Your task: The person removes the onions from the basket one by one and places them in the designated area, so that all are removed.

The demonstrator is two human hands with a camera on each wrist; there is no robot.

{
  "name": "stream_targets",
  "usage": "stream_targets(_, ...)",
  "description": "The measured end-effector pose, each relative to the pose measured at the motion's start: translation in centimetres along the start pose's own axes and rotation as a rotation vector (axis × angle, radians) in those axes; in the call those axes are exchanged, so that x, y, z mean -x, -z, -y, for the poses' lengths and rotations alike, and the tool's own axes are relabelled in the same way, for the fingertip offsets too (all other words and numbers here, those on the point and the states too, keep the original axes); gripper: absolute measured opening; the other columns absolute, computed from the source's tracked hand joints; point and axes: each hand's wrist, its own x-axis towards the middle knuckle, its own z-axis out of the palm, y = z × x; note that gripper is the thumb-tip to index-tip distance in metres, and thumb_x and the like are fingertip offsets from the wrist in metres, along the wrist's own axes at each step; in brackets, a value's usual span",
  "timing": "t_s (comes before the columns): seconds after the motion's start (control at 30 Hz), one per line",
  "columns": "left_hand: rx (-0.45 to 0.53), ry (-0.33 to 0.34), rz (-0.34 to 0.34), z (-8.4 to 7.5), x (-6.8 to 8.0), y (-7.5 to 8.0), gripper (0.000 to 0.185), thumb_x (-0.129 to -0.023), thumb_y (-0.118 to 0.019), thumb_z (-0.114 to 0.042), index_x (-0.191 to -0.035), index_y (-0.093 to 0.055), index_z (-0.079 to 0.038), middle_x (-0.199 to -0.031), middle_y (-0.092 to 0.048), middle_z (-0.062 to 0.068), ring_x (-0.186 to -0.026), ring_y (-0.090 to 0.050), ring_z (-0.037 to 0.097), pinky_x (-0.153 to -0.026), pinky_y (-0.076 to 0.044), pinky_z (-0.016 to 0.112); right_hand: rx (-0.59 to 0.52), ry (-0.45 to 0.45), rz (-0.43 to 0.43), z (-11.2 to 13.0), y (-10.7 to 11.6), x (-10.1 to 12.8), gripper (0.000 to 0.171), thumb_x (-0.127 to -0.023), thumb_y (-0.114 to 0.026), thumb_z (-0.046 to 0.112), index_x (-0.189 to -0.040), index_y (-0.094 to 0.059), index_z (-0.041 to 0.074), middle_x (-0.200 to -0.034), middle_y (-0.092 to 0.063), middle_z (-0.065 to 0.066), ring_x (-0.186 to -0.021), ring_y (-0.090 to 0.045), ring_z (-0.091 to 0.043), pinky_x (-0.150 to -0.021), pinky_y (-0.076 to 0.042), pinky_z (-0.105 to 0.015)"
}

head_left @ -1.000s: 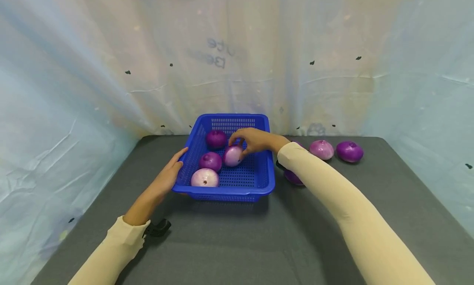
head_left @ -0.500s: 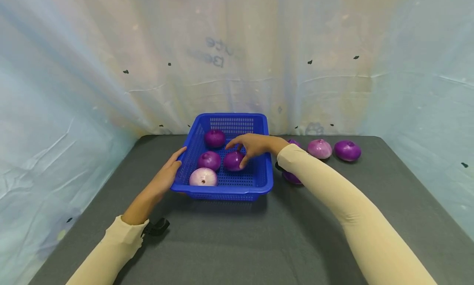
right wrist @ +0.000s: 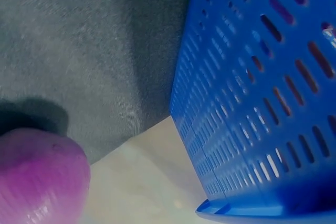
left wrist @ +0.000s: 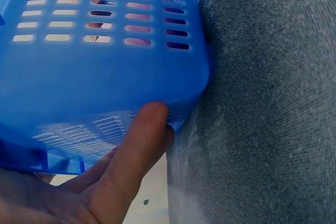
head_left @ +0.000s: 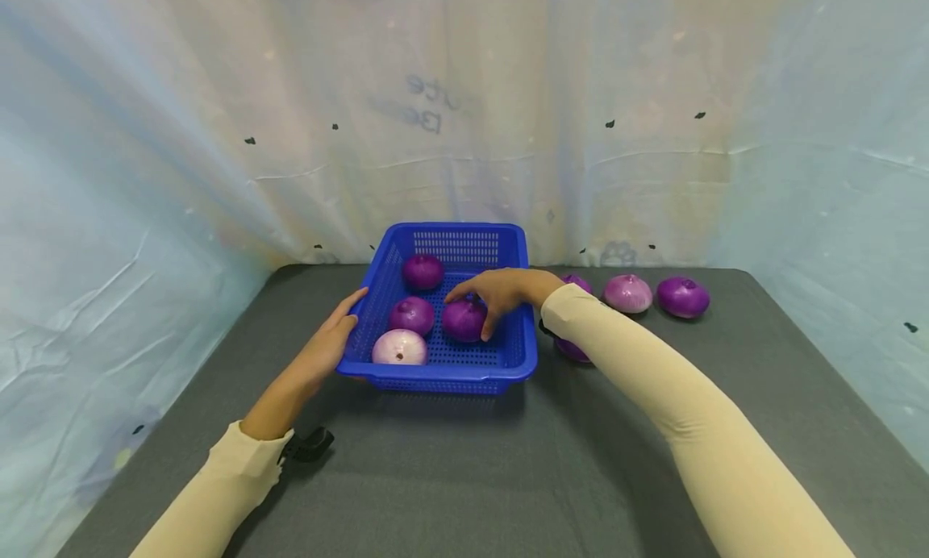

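Observation:
A blue plastic basket [head_left: 501,374] with slotted walls stands on the dark table. My left hand [head_left: 324,354] holds its left side near the front corner; in the left wrist view a finger lies against the basket wall. Inside the basket, my right hand [head_left: 501,292] grips a dark purple onion [head_left: 463,322], thumb at its near right side and fingers over its top. Left of that onion are two purple onions [head_left: 411,315] [head_left: 422,272] and a pale onion [head_left: 400,347]. The right wrist view does not show the fingers, hidden beyond the basket wall [right wrist: 236,103].
To the right of the basket lie a pink onion [head_left: 627,293] and a purple onion [head_left: 683,297]. Two more purple onions [head_left: 571,349] [head_left: 577,283] are partly hidden by the right arm. A plastic sheet [head_left: 464,163] hangs along the table's back edge.
The onion under my right hand has turned from its pale side to its dark purple side and shifted slightly toward me. My left hand stays on the basket.

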Motion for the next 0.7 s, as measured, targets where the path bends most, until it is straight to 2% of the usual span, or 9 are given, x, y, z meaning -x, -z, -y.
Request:
stream_targets(0.17,0.007,-0.001,0.002,0.1,0.0,0.0,0.053,-0.108,-0.017,-0.028,-0.160,-0.008,-0.038,-0.166,-0.007,0.019,-0.138,-0.034,0.055,-0.095,-0.048,0.065,-0.051,0.000,-0.024,0.0,0.0,0.1,0.085,-0.072,-0.089,0.035,-0.147,-0.048,0.033,-0.151,-0.048,0.000,-0.141,-0.042,-0.023,-0.117,-0.034,-0.046)
stream_targets(0.47,0.001,-0.009,0.010,-0.1,-0.1,-0.2,0.054,-0.108,-0.016,-0.027,-0.160,-0.006,-0.039,-0.167,-0.004,0.017,-0.143,-0.027,0.054,-0.106,-0.033,0.072,-0.102,0.003,-0.093,0.1,0.5,0.6,0.087,-0.072,-0.089,0.037,-0.148,-0.049,0.024,-0.149,-0.050,-0.005,-0.136,-0.048,-0.026,-0.114,-0.039,-0.046)
stream_targets(0.7,-0.001,-0.017,0.010,-0.1,-0.2,-0.2,0.053,-0.108,-0.016,-0.028,-0.160,-0.006,-0.039,-0.168,-0.003,0.015,-0.145,-0.024,0.053,-0.110,-0.026,0.073,-0.185,0.006,-0.135,0.3,1.3,1.3,0.086,-0.073,-0.089,0.038,-0.147,-0.048,0.025,-0.140,-0.055,-0.003,-0.125,-0.054,-0.023,-0.107,-0.046,-0.043)
